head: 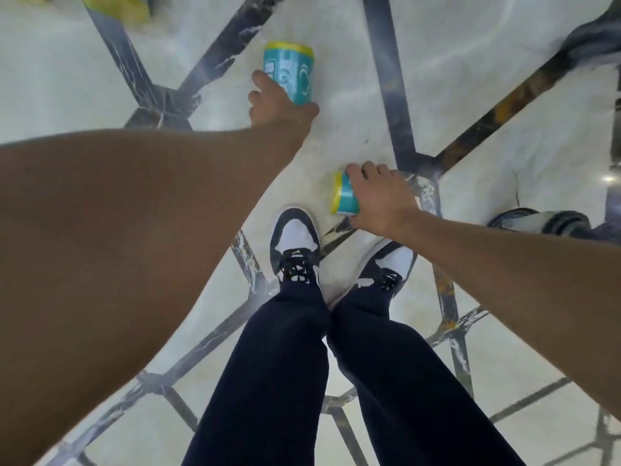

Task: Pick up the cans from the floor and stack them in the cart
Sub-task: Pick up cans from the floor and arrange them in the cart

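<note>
Left hand (279, 102) gripping far teal can (290, 72), right hand (379, 200) gripping near can (344, 195)

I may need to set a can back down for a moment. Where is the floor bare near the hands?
Bare pale floor lies between the far can in the left hand and the near can under the right hand. It is crowded lower down, by the shoes.

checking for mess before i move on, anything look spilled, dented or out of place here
Nothing spilled or visibly dented. The odd part is the cans lying on the floor: the left hand grips one teal can, the right hand another, and a third lies blurred at the top left edge.
</note>
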